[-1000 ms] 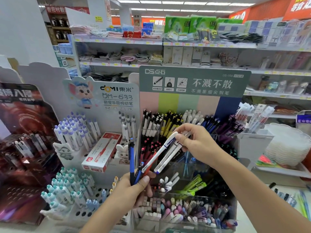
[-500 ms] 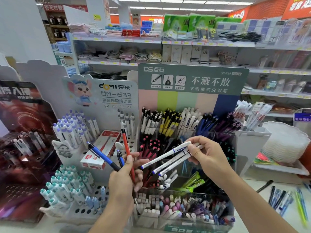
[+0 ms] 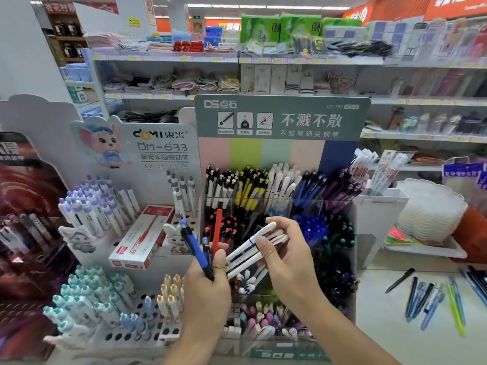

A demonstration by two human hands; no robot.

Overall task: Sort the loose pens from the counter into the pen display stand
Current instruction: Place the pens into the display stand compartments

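My left hand [image 3: 208, 291] grips a blue pen [image 3: 196, 250], a red pen [image 3: 217, 230] and a short blue-tipped one between them, all pointing up. My right hand [image 3: 287, 259] pinches a bundle of white pens [image 3: 253, 250] slanting down toward the left hand. Both hands hover in front of the clear tiered pen display stand [image 3: 345, 214], whose compartments hold black, yellow, white, blue and purple pens. Several loose pens [image 3: 432, 299] lie on the white counter at the right.
A white stand [image 3: 110, 335] with pastel click pens and a red-and-white pen box [image 3: 143, 237] is to the left. A dark display [image 3: 23, 233] sits far left. White trays [image 3: 432, 209] and a white holder [image 3: 379, 209] stand right of the display. Store shelves fill the back.
The left hand's blue and red pens swung more upright. My right hand drew the white pens lower and closer to the left hand. The view shifted slightly.
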